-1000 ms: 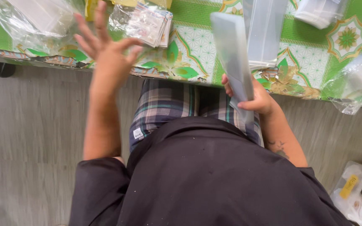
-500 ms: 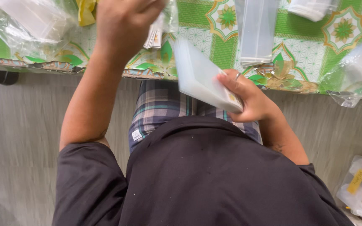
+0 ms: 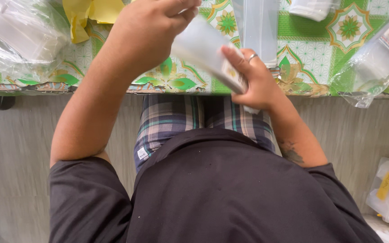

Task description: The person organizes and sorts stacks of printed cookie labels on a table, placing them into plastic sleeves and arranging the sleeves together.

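My left hand (image 3: pixel 151 27) curls loosely at the upper end of the clear flat box (image 3: pixel 203 49), above the green patterned surface (image 3: pixel 311 67); my right hand (image 3: pixel 253 78) clamps its lower end.

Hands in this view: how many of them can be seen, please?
2. The left hand is raised over the table edge, touching the top of a clear flat pack. The right hand grips that pack lower down. No other hands show.

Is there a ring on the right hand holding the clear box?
Yes, a ring sits on a finger of the right hand, which grips the clear box.
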